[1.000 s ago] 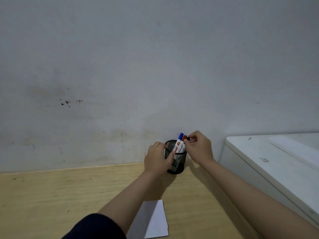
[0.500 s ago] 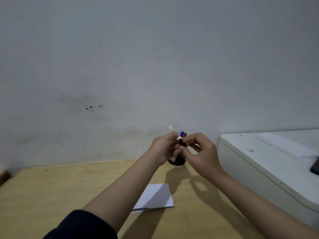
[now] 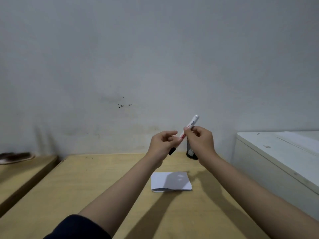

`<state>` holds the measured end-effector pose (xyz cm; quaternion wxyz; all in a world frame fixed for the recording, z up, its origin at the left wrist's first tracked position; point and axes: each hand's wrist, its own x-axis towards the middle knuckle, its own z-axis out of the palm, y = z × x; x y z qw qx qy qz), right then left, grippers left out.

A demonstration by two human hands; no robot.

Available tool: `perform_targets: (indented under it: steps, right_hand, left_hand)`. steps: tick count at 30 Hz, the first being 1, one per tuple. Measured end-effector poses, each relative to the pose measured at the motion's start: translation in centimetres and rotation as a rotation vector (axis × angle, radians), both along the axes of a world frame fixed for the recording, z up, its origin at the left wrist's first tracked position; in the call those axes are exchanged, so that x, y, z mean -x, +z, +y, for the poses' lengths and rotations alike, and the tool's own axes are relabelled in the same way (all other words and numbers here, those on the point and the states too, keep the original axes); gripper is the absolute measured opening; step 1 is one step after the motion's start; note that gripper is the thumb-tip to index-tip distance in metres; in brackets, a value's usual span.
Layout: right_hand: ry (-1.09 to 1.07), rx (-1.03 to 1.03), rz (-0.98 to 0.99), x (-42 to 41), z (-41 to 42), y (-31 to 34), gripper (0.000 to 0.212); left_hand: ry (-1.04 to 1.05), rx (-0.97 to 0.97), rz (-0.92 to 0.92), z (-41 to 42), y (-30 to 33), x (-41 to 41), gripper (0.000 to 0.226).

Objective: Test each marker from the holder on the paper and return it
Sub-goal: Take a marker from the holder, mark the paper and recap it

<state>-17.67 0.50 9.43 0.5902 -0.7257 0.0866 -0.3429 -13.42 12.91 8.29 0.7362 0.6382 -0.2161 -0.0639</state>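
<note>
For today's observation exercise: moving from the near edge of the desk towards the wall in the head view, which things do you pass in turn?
dark sleeve → sheet of paper → mesh holder → wall. The two hands and the marker overlap above the desk, so they are left out.

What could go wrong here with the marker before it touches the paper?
The marker is held in the air by both hands, its black cap low by the left hand. Pulled hard, the cap may fly off. The right hand is just in front of the holder and could knock it.
</note>
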Motion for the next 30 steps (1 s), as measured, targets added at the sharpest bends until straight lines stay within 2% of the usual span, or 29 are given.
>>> perform_targets:
  steps: [3, 7, 10, 15, 19, 23, 26, 30]
  right_hand:
    - [0.003, -0.083, -0.043, -0.1, 1.0, -0.2, 0.030]
    - [0.054, -0.119, -0.063, -0.4, 1.6, -0.5, 0.021]
    - [0.161, -0.029, 0.044, -1.1, 2.1, -1.1, 0.023]
    - [0.153, 0.028, 0.100, -3.4, 1.6, -1.8, 0.027]
    - [0.185, 0.050, 0.080, -4.7, 0.8, -2.5, 0.024]
    - [0.191, -0.118, 0.017, -5.6, -0.6, -2.5, 0.020]
    - [0.183, -0.203, 0.004, -6.3, -1.9, -3.0, 0.023]
    - [0.184, -0.157, 0.050, -6.8, -2.3, -4.9, 0.024]
  left_hand:
    - [0.036, -0.099, -0.034, 1.8, -0.9, -0.1, 0.031]
    - [0.070, -0.186, -0.030, 3.2, -2.0, -0.6, 0.016]
    - [0.083, -0.199, -0.060, 3.3, -2.2, -1.2, 0.012]
    - [0.131, -0.210, -0.127, 2.9, -2.9, -2.9, 0.012]
    - [0.010, -0.210, -0.115, 2.6, -3.1, -4.4, 0.004]
    - [-0.058, -0.241, -0.036, 3.4, -4.0, -6.4, 0.008]
    - [0.046, -0.377, -0.063, 3.9, -5.4, -8.4, 0.009]
    - [0.154, -0.616, -0.119, 3.4, -7.4, -10.9, 0.022]
